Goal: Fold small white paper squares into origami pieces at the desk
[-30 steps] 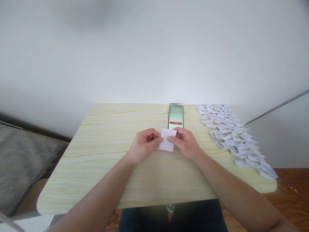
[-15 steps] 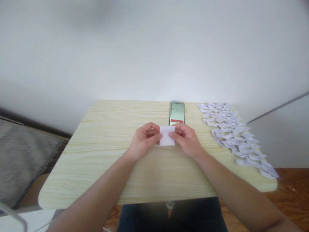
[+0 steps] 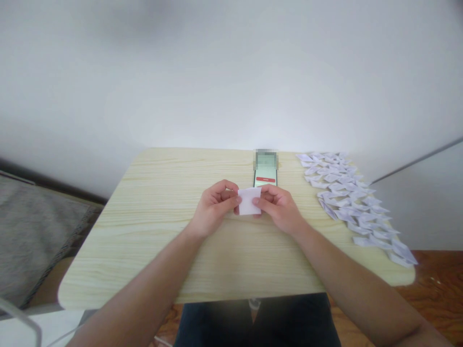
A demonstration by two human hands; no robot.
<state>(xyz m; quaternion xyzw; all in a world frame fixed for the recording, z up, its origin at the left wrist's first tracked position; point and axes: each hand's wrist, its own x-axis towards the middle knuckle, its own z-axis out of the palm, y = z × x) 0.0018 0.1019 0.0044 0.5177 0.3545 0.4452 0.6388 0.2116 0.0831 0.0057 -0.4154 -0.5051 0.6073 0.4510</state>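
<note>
Between my two hands is a small white square of paper (image 3: 249,204), held up a little over the table. My left hand (image 3: 217,205) pinches its left edge, thumb in front and fingers behind. On the opposite edge my right hand (image 3: 277,205) grips the paper the same way, its thumb lying on the front face. The fingers behind the sheet are partly hidden. Just beyond the paper lies a phone (image 3: 265,176) with a lit, pale green screen and a red bar; its near end is covered by my right hand and the paper.
Many folded white paper pieces (image 3: 340,193) lie in overlapping rows along the right side of the pale wooden table (image 3: 152,207). A white wall (image 3: 217,86) stands at the table's far edge. To the left is a grey cloth surface (image 3: 39,231).
The paper has tilted slightly, its upper edge now slanting up to the right. Both hands keep their hold, and the left hand has shifted a little upward.
</note>
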